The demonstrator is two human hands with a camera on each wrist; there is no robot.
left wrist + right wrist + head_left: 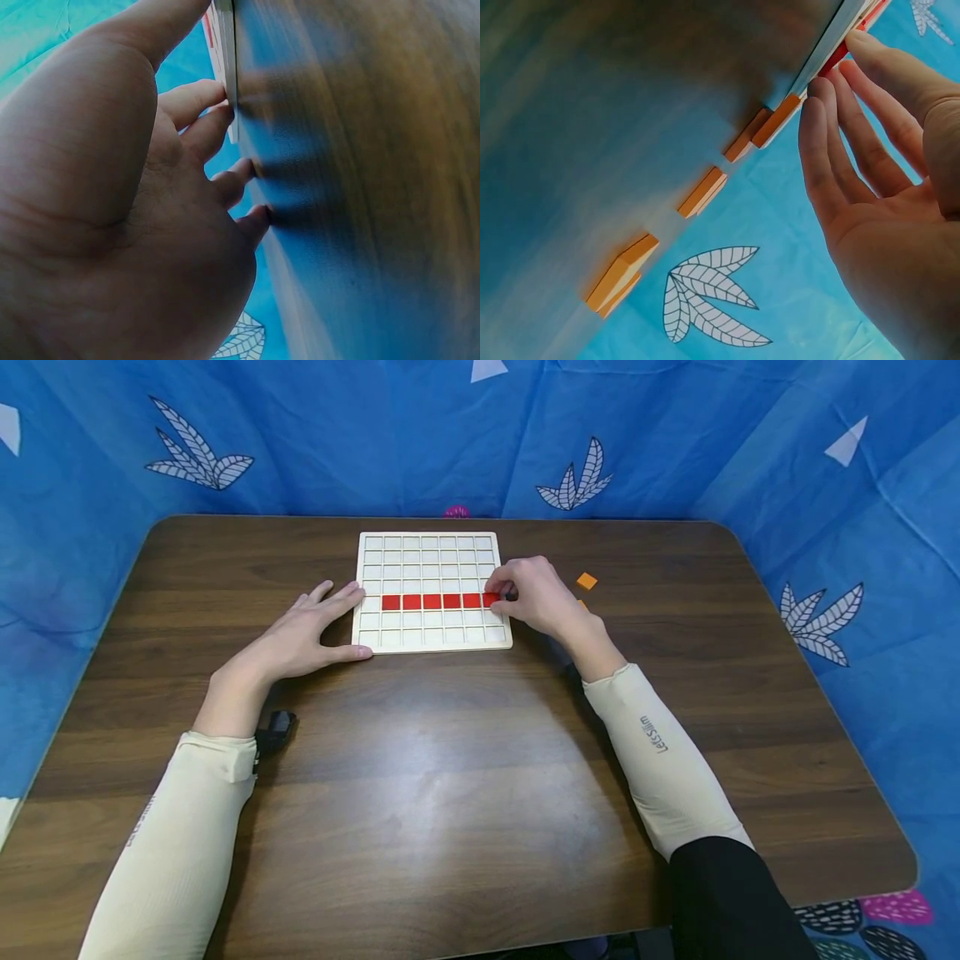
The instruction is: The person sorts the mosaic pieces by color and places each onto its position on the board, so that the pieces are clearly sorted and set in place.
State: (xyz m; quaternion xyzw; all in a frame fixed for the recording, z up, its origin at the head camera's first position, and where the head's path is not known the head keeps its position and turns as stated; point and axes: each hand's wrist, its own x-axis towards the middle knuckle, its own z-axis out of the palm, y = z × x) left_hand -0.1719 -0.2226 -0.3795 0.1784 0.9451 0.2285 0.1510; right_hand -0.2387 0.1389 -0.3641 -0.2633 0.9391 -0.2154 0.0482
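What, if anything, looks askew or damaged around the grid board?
Nothing looks damaged or spilled. The red tiles form a straight row on the grid board. Only the orange tiles might seem odd, lying loose on the table, outside its grid.

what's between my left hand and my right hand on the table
The white board with its row of red squares; the head view shows it.

Over there, the grid board (432, 637) lies on the far part of the table (435, 793), about midway between left and right. A row of tiles (431, 602) crosses its near half, the right end at the fingers of the right hand (542, 596). The left hand (298, 631) touches its left edge. Loose tiles (587, 581) sit right of the right hand; a cloth (450, 435) hangs behind the table.
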